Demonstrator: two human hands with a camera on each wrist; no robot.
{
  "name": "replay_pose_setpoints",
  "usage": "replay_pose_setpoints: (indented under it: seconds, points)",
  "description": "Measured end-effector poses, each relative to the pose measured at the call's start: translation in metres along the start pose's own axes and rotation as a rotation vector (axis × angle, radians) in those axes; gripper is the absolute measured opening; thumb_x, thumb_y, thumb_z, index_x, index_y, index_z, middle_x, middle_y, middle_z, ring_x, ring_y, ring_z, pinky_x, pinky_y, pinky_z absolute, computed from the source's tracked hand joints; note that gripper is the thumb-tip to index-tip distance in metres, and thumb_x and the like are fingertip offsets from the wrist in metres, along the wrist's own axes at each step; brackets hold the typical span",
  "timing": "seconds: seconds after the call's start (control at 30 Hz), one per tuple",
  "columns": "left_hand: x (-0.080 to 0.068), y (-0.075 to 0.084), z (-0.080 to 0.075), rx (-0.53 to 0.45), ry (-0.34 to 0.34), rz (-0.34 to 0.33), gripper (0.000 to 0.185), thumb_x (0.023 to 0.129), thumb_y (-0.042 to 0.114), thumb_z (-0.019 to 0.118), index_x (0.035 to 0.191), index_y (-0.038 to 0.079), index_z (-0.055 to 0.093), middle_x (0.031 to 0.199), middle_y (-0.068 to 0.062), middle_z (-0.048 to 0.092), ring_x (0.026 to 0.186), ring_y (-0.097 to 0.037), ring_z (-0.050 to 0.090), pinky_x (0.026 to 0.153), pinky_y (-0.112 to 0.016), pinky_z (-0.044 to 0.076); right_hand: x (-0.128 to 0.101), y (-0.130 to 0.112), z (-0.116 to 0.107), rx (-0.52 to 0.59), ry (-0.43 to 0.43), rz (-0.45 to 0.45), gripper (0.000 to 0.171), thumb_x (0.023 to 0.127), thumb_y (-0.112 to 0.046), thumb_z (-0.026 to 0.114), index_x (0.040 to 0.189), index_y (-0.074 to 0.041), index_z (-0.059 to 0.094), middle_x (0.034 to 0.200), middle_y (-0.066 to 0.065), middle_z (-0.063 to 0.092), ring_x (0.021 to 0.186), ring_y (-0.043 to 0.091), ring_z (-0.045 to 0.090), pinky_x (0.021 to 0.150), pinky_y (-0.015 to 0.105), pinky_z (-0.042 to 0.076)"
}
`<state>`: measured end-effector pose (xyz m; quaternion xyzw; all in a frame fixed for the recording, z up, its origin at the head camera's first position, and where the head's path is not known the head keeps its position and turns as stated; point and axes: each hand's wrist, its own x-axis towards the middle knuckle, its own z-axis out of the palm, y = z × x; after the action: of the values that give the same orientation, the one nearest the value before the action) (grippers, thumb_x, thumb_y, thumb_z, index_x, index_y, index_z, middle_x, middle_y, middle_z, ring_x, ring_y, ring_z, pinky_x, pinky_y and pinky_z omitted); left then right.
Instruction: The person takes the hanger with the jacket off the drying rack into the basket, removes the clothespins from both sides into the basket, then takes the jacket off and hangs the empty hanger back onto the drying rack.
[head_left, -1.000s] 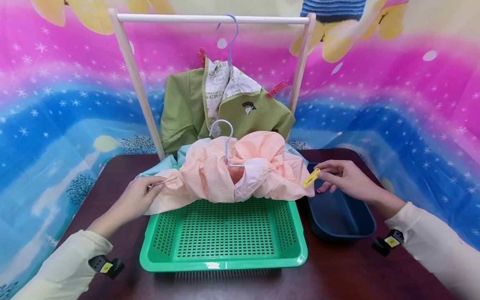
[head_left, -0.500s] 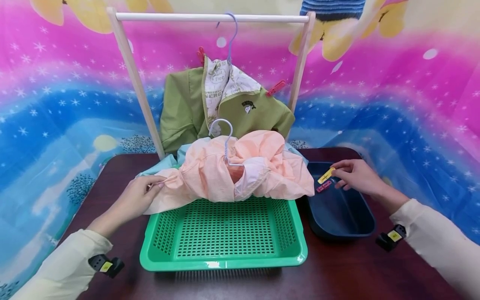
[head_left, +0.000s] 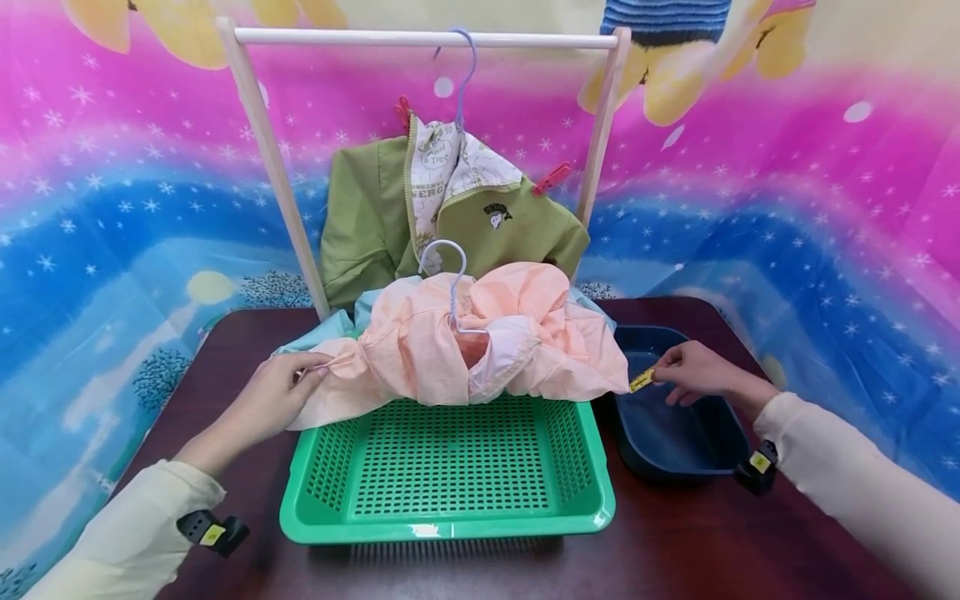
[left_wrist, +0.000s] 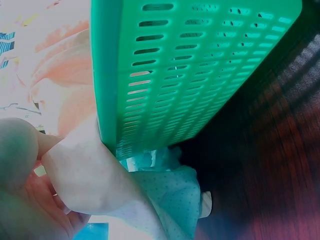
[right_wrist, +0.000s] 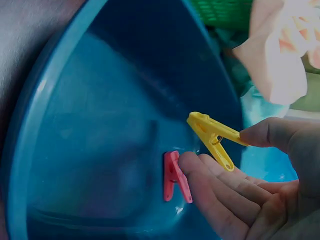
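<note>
A peach garment [head_left: 480, 337] on a light blue hanger [head_left: 452, 287] lies heaped over the back of a green perforated basket [head_left: 450, 471]. My left hand [head_left: 281, 392] pinches the garment's sleeve end [left_wrist: 85, 175] at the basket's left rim. My right hand [head_left: 693, 371] pinches a yellow clothespin [right_wrist: 212, 136] inside a dark blue tub [head_left: 675, 425]. One of its fingers touches a red clothespin [right_wrist: 175, 177] lying on the tub's floor.
A wooden rack [head_left: 420, 37] stands behind, with a green jacket [head_left: 442, 217] hung on it by a hanger and red pegs [head_left: 552, 177]. A pale teal cloth [left_wrist: 170, 192] lies under the peach garment. The table [head_left: 225, 333] is dark wood.
My right hand has come down and back into the blue tub with the yellow clothespin. The left hand and the garment have stayed where they were.
</note>
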<state>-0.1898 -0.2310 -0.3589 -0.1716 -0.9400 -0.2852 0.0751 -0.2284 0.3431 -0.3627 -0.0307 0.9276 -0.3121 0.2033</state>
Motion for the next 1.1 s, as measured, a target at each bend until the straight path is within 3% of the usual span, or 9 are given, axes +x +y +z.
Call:
replay_pose_setpoints:
  seconds: [0.1, 0.43, 0.7, 0.93, 1.1]
  points:
    - [0.0, 0.0, 0.0, -0.003, -0.004, 0.0, 0.026, 0.102, 0.005, 0.057, 0.122, -0.005, 0.07, 0.121, -0.026, 0.07, 0.108, -0.042, 0.067, 0.087, -0.058, 0.053, 0.005, 0.002, 0.003, -0.023, 0.003, 0.028, 0.039, 0.102, -0.021, 0.053, 0.117, 0.013, 0.065, 0.106, 0.023, 0.072, 0.075, 0.02, 0.075, 0.068, 0.035, 0.062]
    - [0.001, 0.0, -0.001, -0.006, 0.001, 0.005, 0.026, 0.102, 0.006, 0.057, 0.122, -0.004, 0.07, 0.121, -0.025, 0.07, 0.107, -0.041, 0.067, 0.086, -0.057, 0.054, 0.016, 0.011, 0.009, -0.053, -0.011, 0.064, 0.04, 0.103, -0.021, 0.049, 0.113, 0.013, 0.067, 0.103, 0.026, 0.073, 0.072, 0.022, 0.075, 0.066, 0.037, 0.062]
    - [0.0, -0.002, -0.001, 0.001, 0.008, 0.006, 0.026, 0.102, 0.006, 0.057, 0.122, -0.005, 0.07, 0.121, -0.026, 0.07, 0.107, -0.042, 0.067, 0.087, -0.058, 0.053, 0.018, 0.009, 0.012, -0.072, -0.018, 0.098, 0.039, 0.102, -0.02, 0.05, 0.114, 0.015, 0.061, 0.098, 0.025, 0.073, 0.071, 0.026, 0.075, 0.064, 0.038, 0.062]
    - [0.0, -0.003, 0.0, -0.001, 0.01, 0.006, 0.026, 0.102, 0.006, 0.057, 0.121, -0.005, 0.07, 0.12, -0.026, 0.07, 0.106, -0.041, 0.067, 0.087, -0.057, 0.054, 0.02, 0.015, 0.011, -0.078, -0.076, 0.122, 0.037, 0.104, -0.02, 0.046, 0.107, 0.013, 0.064, 0.092, 0.019, 0.071, 0.071, 0.024, 0.075, 0.065, 0.037, 0.063]
    - [-0.001, -0.003, 0.0, -0.002, 0.011, 0.02, 0.024, 0.102, 0.006, 0.057, 0.119, -0.004, 0.071, 0.118, -0.025, 0.071, 0.103, -0.038, 0.068, 0.083, -0.053, 0.055, 0.018, 0.021, 0.01, -0.071, -0.13, 0.131, 0.039, 0.105, -0.019, 0.043, 0.111, 0.014, 0.064, 0.095, 0.019, 0.069, 0.073, 0.022, 0.074, 0.068, 0.037, 0.063]
